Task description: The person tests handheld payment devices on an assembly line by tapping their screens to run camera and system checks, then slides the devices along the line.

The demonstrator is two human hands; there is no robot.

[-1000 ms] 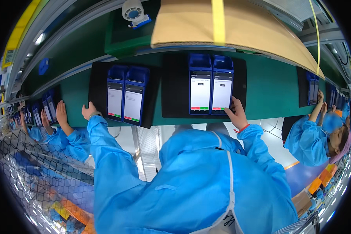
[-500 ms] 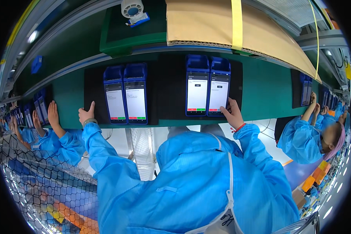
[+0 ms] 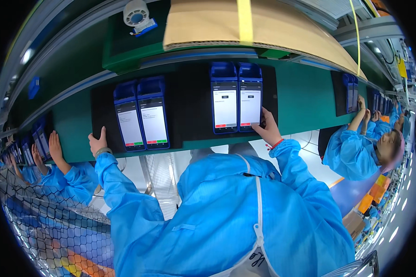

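Two pairs of blue handheld terminals with lit white screens lie side by side on black mats. In the left pair are a left terminal (image 3: 128,121) and a right terminal (image 3: 152,119). The other pair has a left terminal (image 3: 225,104) and a right terminal (image 3: 249,101). My right hand (image 3: 269,130) is at that last terminal's lower right corner, its thumb over the bottom of the screen and the fingers apart along its side. At the left edge of the left black mat (image 3: 104,115), my left hand (image 3: 98,143) rests with thumb raised and nothing visible in it.
A large cardboard box (image 3: 203,23) with a yellow strap overhangs the green bench (image 3: 300,99). Behind the left pair is a green tray (image 3: 120,51) with a white round part (image 3: 136,14). Co-workers' hands (image 3: 55,147) and another worker (image 3: 360,147) flank me along the bench.
The whole view has shifted and tilted slightly, so the bench and box appear farther left. My hands keep about the same places beside the terminals.
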